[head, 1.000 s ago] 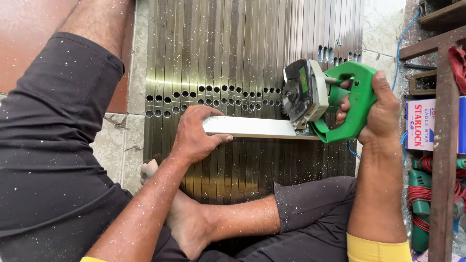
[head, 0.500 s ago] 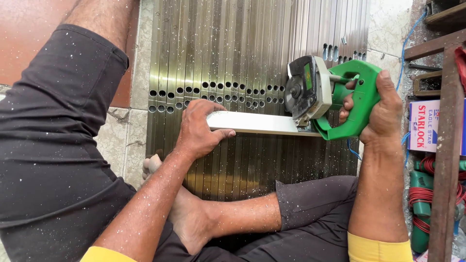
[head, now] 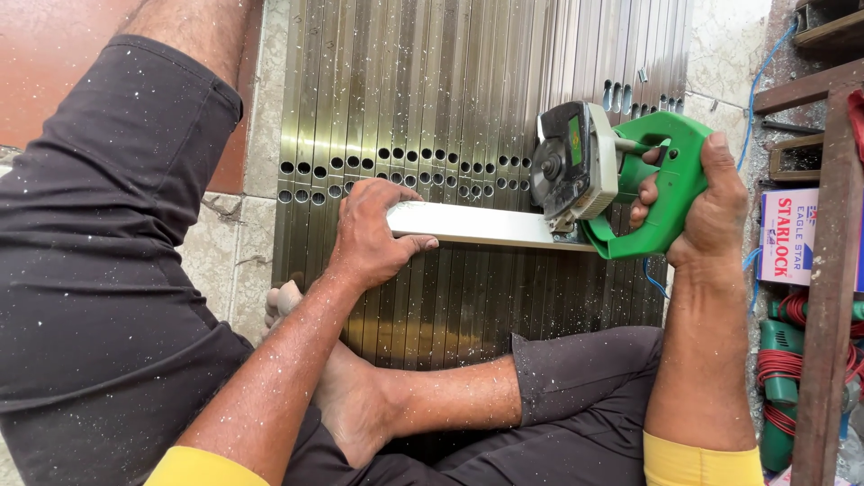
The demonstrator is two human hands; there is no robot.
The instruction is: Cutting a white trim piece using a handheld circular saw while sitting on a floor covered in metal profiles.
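Both hands work: the left hand (head: 371, 236) presses the pale bar (head: 477, 225), lying left-right, while the right hand (head: 706, 202) clasps the green saw (head: 621, 180) at its right end.

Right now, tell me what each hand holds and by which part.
The right hand grips the green circular saw by its rear loop handle. The left hand presses on the left end of the pale metal bar.
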